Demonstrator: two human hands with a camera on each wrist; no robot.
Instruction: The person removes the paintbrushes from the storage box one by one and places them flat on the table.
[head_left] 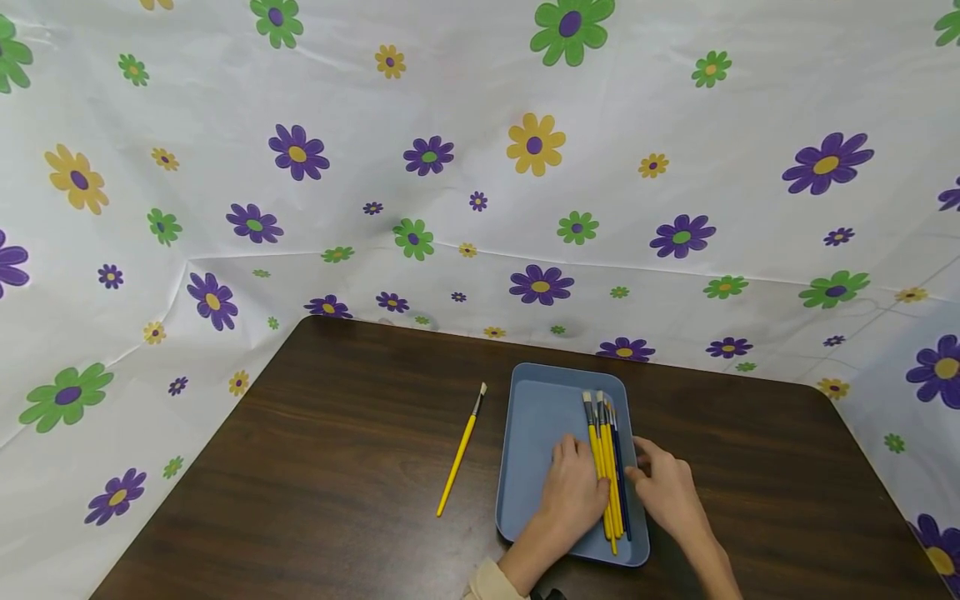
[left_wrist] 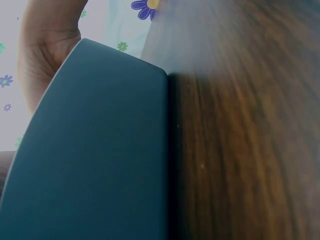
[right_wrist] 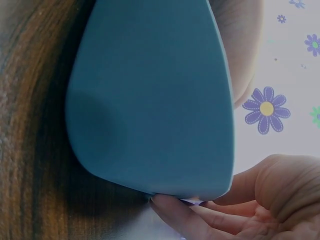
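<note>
Hands at the tray, one brush outside it

The left hand (head_left: 568, 492) is down inside the tray (head_left: 534, 412), back upward, its thumb against the yellow handles; its fingertips are hidden, so I cannot tell whether it pinches a brush or only presses. The right hand (head_left: 669, 487) pinches the tray's right wall, thumb over the rim and fingers outside. Between them lies a bundle of brushes (head_left: 609, 467), mostly yellow with dark blue at the right, bristles pointing away from the person, close along the tray's right side. Left of the tray, apart from it, a lone yellow brush (head_left: 459, 454) lies on the table (head_left: 337, 467). Beyond stands a flowered cloth (head_left: 450, 192).

The step in hand looks like settling the bundle while steadying the tray. If the lone brush belongs with it, the next move calls for freeing the left hand and reaching left over the rim.

Only the head view shows the brushes; both wrist views are filled by the tray's outer wall. The right wrist view adds the fingers under the rim, against that wall.
</note>
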